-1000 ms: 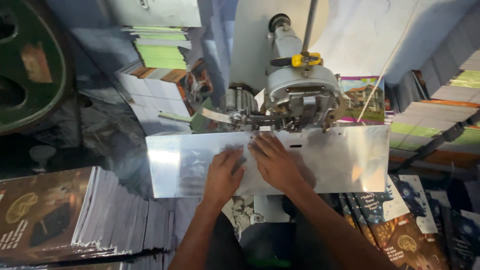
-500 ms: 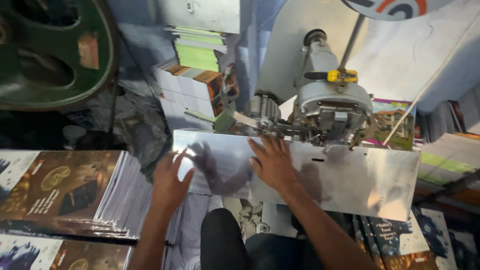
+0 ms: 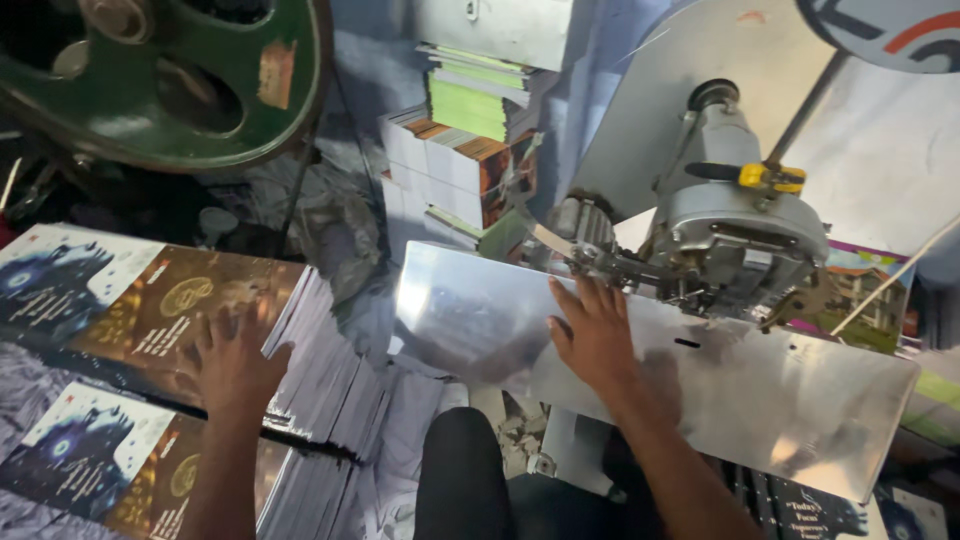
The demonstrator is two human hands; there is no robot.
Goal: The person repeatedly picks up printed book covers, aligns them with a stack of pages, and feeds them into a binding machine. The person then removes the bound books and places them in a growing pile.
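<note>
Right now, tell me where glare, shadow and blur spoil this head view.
Head view: the shiny metal machine table throws bright glare near its left end and carries a soft shadow beside the right hand; the left hand, flat on the stack of brown printed covers, is slightly motion-blurred; the green iron flywheel sits in dim light.

Booklet stack and steel plate under the two hands

The booklet stack (image 3: 170, 310) lies low on the left, a thick pile of thin booklets with brown and dark blue covers bearing a gold round emblem; its fanned white edges slope to the right, and the left hand (image 3: 232, 368) rests flat, fingers spread, on the top cover near its right edge. The steel plate (image 3: 760, 400) is a long, shiny rectangular sheet, tilted down to the right, with a small dark slot near its middle; the right hand (image 3: 597, 335) lies palm-down on it.
</note>
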